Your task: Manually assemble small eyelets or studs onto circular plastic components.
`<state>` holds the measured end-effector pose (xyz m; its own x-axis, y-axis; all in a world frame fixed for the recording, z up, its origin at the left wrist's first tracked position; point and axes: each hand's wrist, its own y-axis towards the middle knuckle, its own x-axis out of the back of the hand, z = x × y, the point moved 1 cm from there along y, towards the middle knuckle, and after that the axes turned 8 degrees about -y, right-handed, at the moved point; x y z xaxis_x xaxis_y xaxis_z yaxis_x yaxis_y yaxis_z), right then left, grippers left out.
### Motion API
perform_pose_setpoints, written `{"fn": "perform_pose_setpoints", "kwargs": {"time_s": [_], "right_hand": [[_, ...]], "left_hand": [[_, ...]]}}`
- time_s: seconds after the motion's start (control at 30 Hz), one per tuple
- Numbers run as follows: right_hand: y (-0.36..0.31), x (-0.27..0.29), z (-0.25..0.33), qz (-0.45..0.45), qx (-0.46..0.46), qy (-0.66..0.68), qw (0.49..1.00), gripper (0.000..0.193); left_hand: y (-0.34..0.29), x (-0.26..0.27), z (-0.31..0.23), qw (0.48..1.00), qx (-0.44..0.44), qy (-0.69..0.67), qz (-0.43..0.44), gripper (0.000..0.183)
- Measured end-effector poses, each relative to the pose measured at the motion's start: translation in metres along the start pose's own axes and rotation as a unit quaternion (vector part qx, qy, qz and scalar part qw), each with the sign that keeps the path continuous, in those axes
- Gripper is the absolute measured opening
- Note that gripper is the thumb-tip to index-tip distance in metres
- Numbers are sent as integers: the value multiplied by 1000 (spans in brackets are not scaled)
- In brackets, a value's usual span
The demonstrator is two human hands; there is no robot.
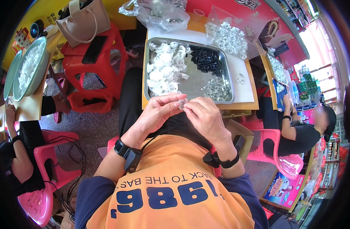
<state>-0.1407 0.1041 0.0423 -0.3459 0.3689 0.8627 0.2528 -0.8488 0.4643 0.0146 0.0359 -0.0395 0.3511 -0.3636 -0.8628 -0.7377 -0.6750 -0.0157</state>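
Just in front of a metal tray (152,41), my left hand (155,113) and my right hand (206,116) meet at the fingertips. Pinched between them is a small whitish plastic piece (182,104), mostly covered by fingers; its exact kind does not show. My left fingers hold it from one side, the right thumb and forefinger from the other. The tray carries a heap of white ring-shaped plastic pieces (163,68) on its left. Small black parts (207,60) lie at its back right, and small clear, shiny parts (217,89) at the front right.
Clear bags (159,17) and more white ring-shaped pieces (228,36) lie behind the tray. To the left, a red stool (77,61) holds a phone (95,49) and a handbag (85,23). One person (301,133) sits at the right, another (16,160) at the left beside green basins (41,44).
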Motion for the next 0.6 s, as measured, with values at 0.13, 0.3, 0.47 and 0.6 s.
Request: {"fn": "perform_pose_setpoints", "kwargs": {"time_s": [0.13,0.3,0.47,0.6], "right_hand": [[-1,1,1,8,6,-3,1000,12],[-2,3,6,7,-10,7,1000,16],[4,10,10,-19,-28,13,999,20],[2,9,4,6,25,0,1000,23]], "left_hand": [[0,0,1,1000,-4,-3,8,29],[-2,-4,0,1000,11,-23,3,35],[-2,-3,0,998,28,-53,0,38],[-1,-3,0,998,33,-61,5,38]]}}
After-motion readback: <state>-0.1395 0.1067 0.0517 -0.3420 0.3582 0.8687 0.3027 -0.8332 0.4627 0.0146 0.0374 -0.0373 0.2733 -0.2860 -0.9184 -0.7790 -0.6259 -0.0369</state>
